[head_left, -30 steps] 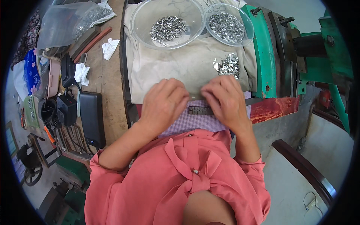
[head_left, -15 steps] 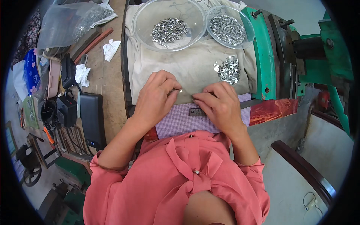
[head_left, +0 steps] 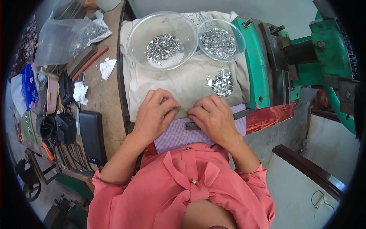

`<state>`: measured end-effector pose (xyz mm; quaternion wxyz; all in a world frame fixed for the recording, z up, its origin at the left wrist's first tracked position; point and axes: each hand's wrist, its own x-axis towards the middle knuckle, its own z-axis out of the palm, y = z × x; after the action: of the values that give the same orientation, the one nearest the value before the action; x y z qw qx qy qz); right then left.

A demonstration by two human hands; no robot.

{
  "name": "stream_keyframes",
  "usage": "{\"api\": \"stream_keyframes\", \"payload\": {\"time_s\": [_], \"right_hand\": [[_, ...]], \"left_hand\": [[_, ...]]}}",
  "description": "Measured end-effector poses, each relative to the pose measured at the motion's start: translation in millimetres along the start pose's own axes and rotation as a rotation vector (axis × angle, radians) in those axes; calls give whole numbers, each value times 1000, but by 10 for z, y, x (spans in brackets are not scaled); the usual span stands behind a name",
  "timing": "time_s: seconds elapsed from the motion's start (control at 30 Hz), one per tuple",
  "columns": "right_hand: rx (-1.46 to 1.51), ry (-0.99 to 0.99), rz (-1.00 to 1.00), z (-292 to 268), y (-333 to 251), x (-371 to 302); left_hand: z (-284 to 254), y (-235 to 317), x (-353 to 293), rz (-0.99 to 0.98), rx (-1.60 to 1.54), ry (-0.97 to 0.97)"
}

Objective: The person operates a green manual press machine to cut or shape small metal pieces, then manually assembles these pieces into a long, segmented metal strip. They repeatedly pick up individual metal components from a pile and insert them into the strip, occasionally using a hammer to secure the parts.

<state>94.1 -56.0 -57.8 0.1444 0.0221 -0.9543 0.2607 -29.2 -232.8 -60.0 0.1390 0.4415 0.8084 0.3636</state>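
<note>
Both hands work at the near edge of a beige cloth (head_left: 179,82) on the worktop (head_left: 105,103): the left hand (head_left: 154,114) and right hand (head_left: 213,118) curl their fingers together over tiny silvery metal pieces (head_left: 220,82), though what each grip pinches is hidden. The pieces look light, stiff and slippery, best taken by fingertip. A small dark bar (head_left: 190,126) lies on lilac checked fabric (head_left: 179,133).
</note>
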Motion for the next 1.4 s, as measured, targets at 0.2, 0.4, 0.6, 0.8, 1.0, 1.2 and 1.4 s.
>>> {"api": "stream_keyframes", "payload": {"time_s": [0.2,0.4,0.6,0.8,1.0,1.2,1.4], "right_hand": [[-102,-109,-22,-35,-55,63],[-165,-105,-78,-60,-106,76],[-180,-147,-73,-61,-108,96],[-200,-167,-58,-77,-118,132],[-103,-130,31,-178,4,89],[13,-126,71,-204,14,71],[-17,-150,22,-102,-33,129]], "left_hand": [[54,10,47,54,46,13],[94,15,44,39,76,44],[100,0,38,41,72,59],[92,-11,45,55,59,59],[90,-46,42,85,66,63],[83,-52,29,79,50,57],[90,-61,38,93,56,63]]}}
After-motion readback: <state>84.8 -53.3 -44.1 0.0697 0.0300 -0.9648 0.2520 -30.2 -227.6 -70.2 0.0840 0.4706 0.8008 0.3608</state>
